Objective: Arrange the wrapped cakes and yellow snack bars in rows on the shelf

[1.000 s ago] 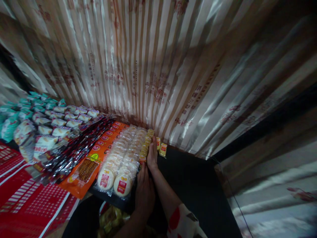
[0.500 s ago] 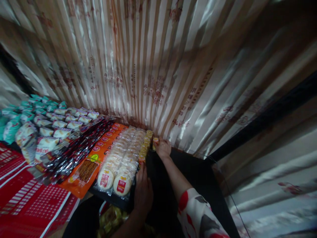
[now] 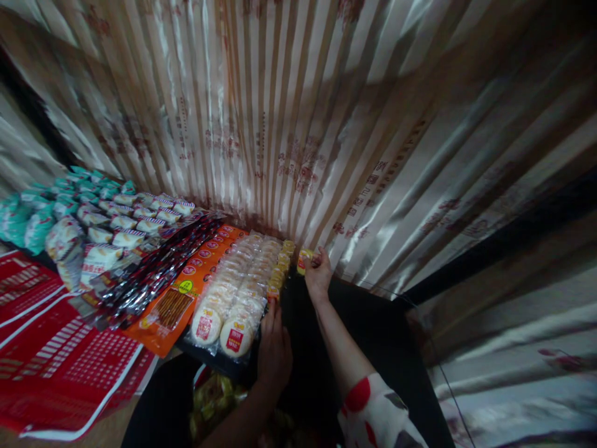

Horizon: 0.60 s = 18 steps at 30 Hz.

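My right hand [image 3: 319,274] pinches a small yellow wrapped snack packet [image 3: 305,261] with a red patch, close to the plastic curtain. Just to its left runs a row of similar yellow packets [image 3: 281,264] along the edge of the display. My left hand [image 3: 276,351] has its fingers together at the front end of that row, gripping the nearest yellow packet [image 3: 273,291]; its fingertips are partly hidden. Beside the row lie clear-wrapped round white crackers [image 3: 236,336] with red labels.
Left of the crackers are an orange snack bag [image 3: 170,305], dark shiny packets [image 3: 153,267], white packets [image 3: 128,236] and green packets [image 3: 40,230]. A black shelf [image 3: 373,348] extends right. A red basket [image 3: 84,373] stands lower left; yellow-wrapped items [image 3: 214,398] sit below. The printed curtain [image 3: 298,124] hangs behind.
My right hand has lifted its yellow packet slightly up and away from the row, turning its face more into view. My left hand stays at the row's front end. The camera view has shifted a little.
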Each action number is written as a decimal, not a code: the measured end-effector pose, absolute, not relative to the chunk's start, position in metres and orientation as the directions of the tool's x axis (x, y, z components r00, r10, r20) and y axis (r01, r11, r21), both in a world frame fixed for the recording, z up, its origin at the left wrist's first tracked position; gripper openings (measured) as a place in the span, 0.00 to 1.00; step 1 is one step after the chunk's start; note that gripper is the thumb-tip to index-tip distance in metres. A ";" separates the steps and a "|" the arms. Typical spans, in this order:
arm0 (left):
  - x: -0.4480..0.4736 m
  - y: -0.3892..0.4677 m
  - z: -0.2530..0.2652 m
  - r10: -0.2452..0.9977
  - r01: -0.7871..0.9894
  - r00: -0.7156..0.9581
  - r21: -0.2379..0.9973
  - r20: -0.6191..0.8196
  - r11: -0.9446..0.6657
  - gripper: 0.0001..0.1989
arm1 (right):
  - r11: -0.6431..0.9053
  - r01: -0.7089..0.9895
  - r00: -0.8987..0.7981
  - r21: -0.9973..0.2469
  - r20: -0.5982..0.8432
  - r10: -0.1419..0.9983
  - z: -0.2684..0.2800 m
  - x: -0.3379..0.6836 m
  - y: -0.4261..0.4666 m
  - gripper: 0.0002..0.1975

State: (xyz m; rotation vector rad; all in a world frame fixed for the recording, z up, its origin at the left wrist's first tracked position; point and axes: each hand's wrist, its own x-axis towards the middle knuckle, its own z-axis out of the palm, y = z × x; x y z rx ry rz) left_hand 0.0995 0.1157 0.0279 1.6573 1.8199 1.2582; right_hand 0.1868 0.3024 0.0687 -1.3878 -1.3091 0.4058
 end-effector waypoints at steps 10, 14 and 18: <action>0.094 0.110 0.033 0.864 0.617 -0.275 0.766 0.422 -0.178 0.21 | 0.219 0.300 0.224 -0.929 0.291 0.930 0.052 0.196 0.192 0.23; 0.096 0.090 0.034 0.856 0.656 -0.184 0.709 0.484 -0.260 0.23 | 0.221 0.281 0.129 -0.934 0.264 0.956 0.046 0.185 0.166 0.21; 0.096 0.071 0.028 0.873 0.682 -0.185 0.698 0.452 -0.217 0.24 | 0.233 0.288 0.068 -0.929 0.263 0.962 0.051 0.168 0.163 0.20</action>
